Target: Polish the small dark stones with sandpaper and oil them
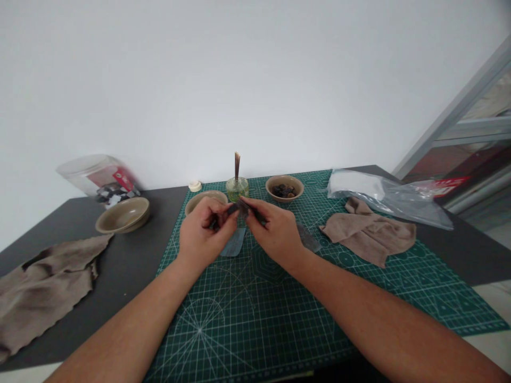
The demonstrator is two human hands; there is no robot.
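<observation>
Just above the green cutting mat [223, 346], your left hand [205, 229] and right hand [275, 229] meet at a small dark piece [241, 207], thumb and fingertips of each pinched on it, the other fingers curled inward. The step in hand appears to be close two-handed work on that piece; the next move, by the look of it, calls for a firm hold from both sides and fine fingertip control. Dark grey and dull, the piece is blurred and partly covered, so its full shape cannot be told. Beyond stand a glass jar [232, 188] of thin sticks [237, 166] and a bowl [299, 190] of dark lumps [284, 190].
</observation>
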